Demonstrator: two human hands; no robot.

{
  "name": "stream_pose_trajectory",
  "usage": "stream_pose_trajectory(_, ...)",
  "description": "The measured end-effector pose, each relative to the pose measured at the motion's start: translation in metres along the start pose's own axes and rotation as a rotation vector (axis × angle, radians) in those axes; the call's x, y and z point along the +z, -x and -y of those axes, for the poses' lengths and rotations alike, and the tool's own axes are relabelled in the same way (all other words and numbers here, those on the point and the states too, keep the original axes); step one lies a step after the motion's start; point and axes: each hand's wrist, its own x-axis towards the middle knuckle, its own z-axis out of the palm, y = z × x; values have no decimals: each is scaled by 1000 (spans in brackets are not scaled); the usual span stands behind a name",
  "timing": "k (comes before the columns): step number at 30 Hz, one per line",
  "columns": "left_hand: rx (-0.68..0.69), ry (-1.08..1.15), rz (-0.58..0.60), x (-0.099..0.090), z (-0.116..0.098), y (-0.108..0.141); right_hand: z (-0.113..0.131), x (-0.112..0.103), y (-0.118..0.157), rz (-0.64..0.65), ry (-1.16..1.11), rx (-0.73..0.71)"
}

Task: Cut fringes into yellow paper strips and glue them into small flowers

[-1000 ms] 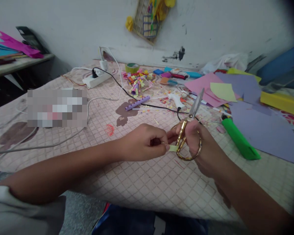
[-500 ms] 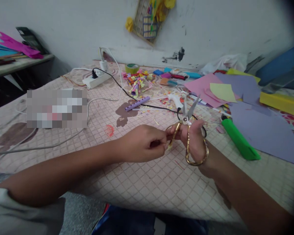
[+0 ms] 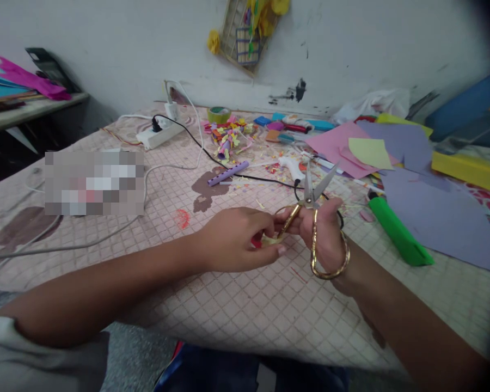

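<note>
My left hand (image 3: 240, 239) is curled above the table, thumb and fingers bent around a small pale-yellow piece (image 3: 271, 239), with a bit of red showing in its palm. The piece looks like paper, but most of it is hidden. Beside it, my right hand (image 3: 324, 228) has gold-handled scissors (image 3: 313, 201) hooked on it, blades apart and pointing away from me. One handle loop hangs over the palm, and the right fingertips meet the left fingers near the other handle.
Beyond my hands lie a purple paper tube (image 3: 228, 173), a white glue gun (image 3: 292, 167) and a heap of colourful cut flowers (image 3: 228, 136). A green cutter (image 3: 398, 231) and purple paper sheets (image 3: 445, 218) are at right. Cables run from a power strip (image 3: 161, 136).
My left fingers have parted from the thumb, bringing the pale-yellow piece and red bit into view. The scissors have barely shifted in my right hand.
</note>
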Motion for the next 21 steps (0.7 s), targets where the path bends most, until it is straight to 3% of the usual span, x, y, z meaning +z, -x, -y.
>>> stream_pose_trajectory(3,31,-26,37,5,3,-1,0,2,1,38,-74,29)
stream_pose_trajectory(7,114,-67,32,9,6,0,-2,4,1,-20,-123,87)
stream_pose_trajectory(16,410,-404,-202,13,5,2,11,7,-1,-104,-365,154)
stream_pose_trajectory(21,499,-487,-198,8,2,5,16,-2,-5,-144,-493,107)
